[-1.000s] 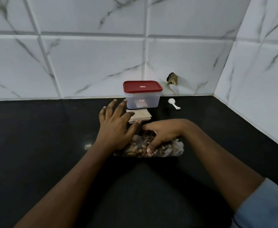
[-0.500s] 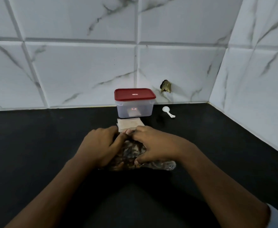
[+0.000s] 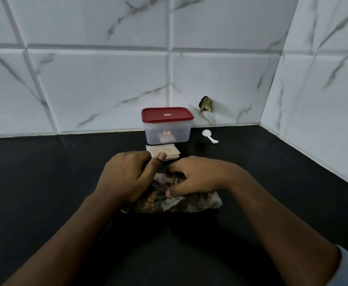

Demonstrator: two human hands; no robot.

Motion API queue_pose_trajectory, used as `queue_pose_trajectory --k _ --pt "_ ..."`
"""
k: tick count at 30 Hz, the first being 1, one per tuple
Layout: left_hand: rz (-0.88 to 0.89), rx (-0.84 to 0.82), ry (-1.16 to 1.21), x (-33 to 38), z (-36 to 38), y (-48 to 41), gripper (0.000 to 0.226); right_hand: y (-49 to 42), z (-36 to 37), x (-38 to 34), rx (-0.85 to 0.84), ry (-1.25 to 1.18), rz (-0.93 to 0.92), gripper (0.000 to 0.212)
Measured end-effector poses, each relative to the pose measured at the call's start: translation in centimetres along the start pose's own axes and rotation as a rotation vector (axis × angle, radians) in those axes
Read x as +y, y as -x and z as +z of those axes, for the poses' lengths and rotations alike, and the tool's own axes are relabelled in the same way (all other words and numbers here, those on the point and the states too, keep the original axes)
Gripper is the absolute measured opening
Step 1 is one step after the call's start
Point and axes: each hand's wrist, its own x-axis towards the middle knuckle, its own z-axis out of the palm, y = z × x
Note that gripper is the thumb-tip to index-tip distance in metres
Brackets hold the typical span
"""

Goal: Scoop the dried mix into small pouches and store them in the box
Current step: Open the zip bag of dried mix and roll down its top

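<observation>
At the black counter's [image 3: 45, 203] middle, left hand [image 3: 125, 178] and right hand [image 3: 198, 178] curl, gripping the clear plastic bag of brown dried mix [image 3: 175, 201]; the red-lidded clear box [image 3: 167, 125] stands closed.

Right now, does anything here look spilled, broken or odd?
Only one thing: a ragged hole with a brass fitting breaks the tile behind the scoop, right of the box. Nothing shows spilled on the counter; the left hand and right hand grip the bag, and the lid sits square.
</observation>
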Motion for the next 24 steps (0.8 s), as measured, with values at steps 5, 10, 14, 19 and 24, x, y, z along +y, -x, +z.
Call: queue_pose_trajectory --k 5,10,14,19,24 --pt "-0.02 -0.315 -0.121 -0.4 -0.4 -0.3 0.073 0.1 0.1 -0.5 0.085 -0.002 -0.062 0.059" --pt "-0.025 -0.338 -0.011 -0.6 -1.0 -0.3 0.062 0.6 -0.6 -0.8 0.027 -0.062 0.016 0.041" --pt "-0.082 -0.381 0.106 -0.1 -2.4 -0.4 0.042 0.9 -1.2 -0.8 0.105 -0.026 -0.003 0.034" --pt "-0.197 -0.337 0.316 0.6 -4.1 -0.8 0.015 0.3 -1.1 -0.3 0.261 0.187 -0.101 0.008" --pt "-0.411 -0.564 0.732 0.4 -6.0 -1.1 0.015 0.4 -1.0 -0.4 0.276 0.127 -0.15 0.01"
